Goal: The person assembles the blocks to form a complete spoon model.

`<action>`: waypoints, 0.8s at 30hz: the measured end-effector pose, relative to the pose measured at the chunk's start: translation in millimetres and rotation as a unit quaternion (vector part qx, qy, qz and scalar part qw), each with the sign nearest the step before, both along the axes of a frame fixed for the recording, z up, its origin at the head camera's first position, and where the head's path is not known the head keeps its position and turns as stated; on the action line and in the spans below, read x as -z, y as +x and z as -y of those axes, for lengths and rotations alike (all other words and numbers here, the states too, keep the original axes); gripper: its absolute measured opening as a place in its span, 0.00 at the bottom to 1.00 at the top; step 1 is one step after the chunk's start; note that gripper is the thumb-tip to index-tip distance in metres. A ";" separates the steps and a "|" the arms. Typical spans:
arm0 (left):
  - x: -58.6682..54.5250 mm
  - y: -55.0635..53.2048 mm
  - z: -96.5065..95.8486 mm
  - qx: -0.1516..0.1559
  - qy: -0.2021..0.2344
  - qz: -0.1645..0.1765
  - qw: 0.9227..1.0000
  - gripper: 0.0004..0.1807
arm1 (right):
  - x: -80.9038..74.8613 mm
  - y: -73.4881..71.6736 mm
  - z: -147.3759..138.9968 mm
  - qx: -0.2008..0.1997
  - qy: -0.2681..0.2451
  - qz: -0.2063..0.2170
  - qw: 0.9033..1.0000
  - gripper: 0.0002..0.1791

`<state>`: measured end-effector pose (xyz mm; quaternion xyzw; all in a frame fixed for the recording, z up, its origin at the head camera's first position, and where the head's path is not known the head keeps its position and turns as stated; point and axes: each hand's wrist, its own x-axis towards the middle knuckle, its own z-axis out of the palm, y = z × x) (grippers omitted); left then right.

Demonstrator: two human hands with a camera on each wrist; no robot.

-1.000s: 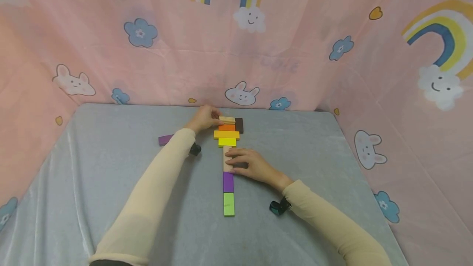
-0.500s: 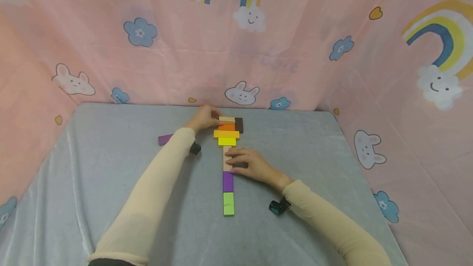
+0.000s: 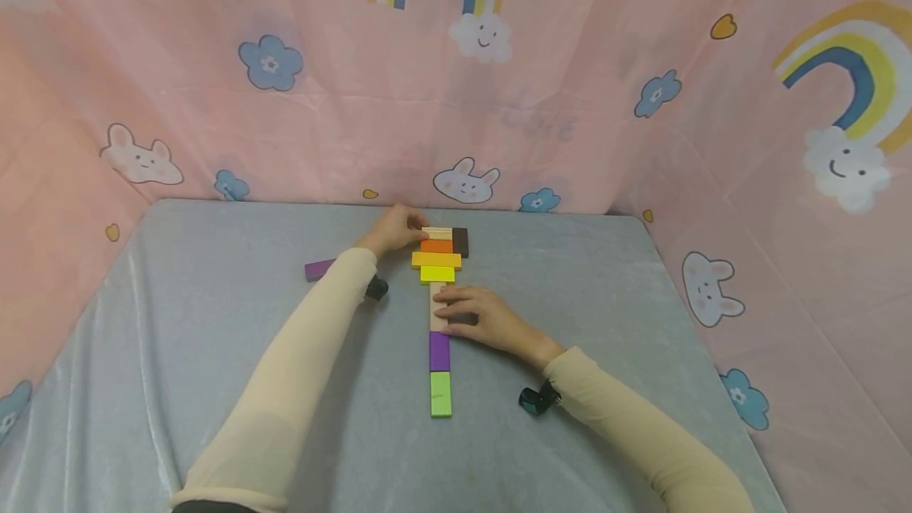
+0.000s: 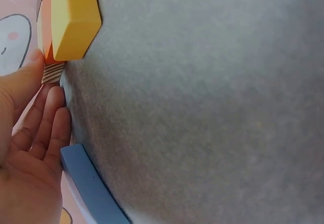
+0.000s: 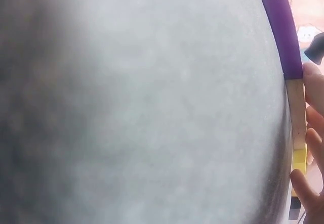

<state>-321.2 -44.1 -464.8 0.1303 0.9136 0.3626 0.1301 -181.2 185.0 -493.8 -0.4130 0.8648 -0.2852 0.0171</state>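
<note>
A line of coloured wooden blocks runs away from me in the head view. Its far end is a striped wooden block, whose left end my left hand pinches; thumb and fingertips lie about the striped end in the left wrist view. Beside it stands a dark brown block. Nearer come an orange block, an amber block and a yellow block. My right hand rests with extended fingers on and beside a plain wooden block. A purple block and a green block follow.
Another purple block lies to the left, partly hidden by my left sleeve. A grey cloth covers the table. Behind its far edge hangs a pink patterned curtain.
The striped block's top face has shifted slightly and now shows several lines, as though turned flatter under my left fingers. My right hand has stayed in place.
</note>
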 end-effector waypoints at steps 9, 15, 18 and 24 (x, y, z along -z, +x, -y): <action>-1.5 1.7 0.8 0.004 0.005 -0.003 1.000 0.15 | 0.3 0.1 0.0 0.001 0.003 0.004 1.000 0.19; -2.8 2.3 2.2 0.007 0.011 0.005 1.000 0.16 | 0.6 -0.3 -0.1 0.000 0.004 0.003 1.000 0.18; -2.8 1.6 4.2 0.004 0.018 0.006 1.000 0.15 | 0.1 -0.1 0.1 -0.002 -0.001 0.001 1.000 0.18; -13.4 2.0 14.1 0.001 0.039 -0.020 0.999 0.15 | -0.6 0.7 0.2 -0.001 0.000 0.003 1.000 0.19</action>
